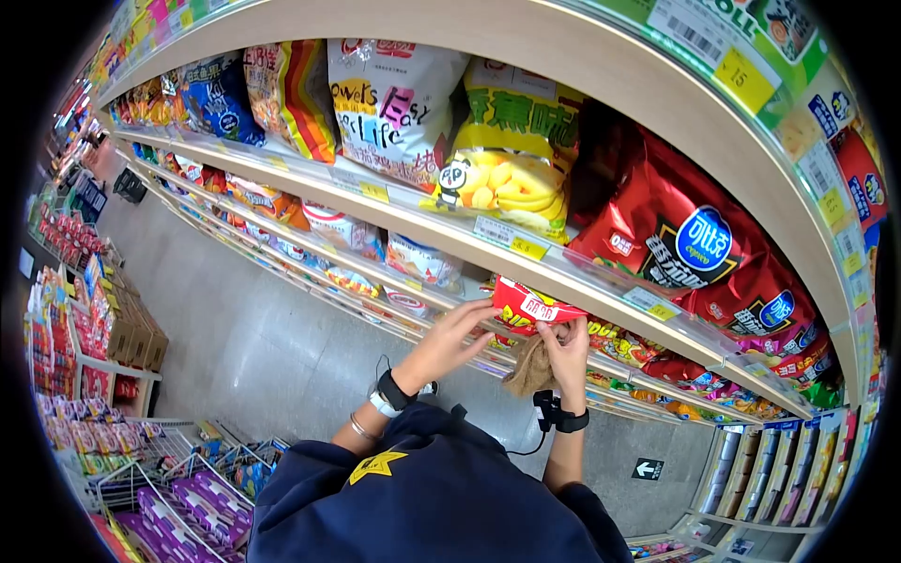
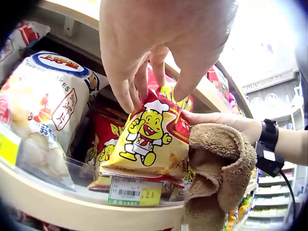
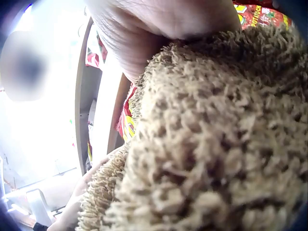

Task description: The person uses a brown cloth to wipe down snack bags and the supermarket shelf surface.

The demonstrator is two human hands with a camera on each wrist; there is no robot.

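A red and yellow snack bag (image 1: 515, 298) with a cartoon chef on its front (image 2: 150, 132) stands on the second shelf, behind a price strip. My left hand (image 1: 449, 345) reaches over from the left, its fingers fairly straight and touching the bag's upper part, thumb spread away. At the bag's right edge, my right hand (image 1: 566, 355) has its thumb and fingertips on the packet. The same hand grips a brown fluffy towel (image 2: 222, 149), which hangs below it. In the right wrist view the towel (image 3: 216, 139) fills most of the picture and hides the right fingers.
A shelf lip (image 1: 601, 279) with price tags runs just above my hands, carrying large snack bags such as a red one (image 1: 657, 220). White shrimp flake bags (image 2: 50, 96) stand left of the chef bag. A grey floor aisle (image 1: 235, 272) and baskets lie behind.
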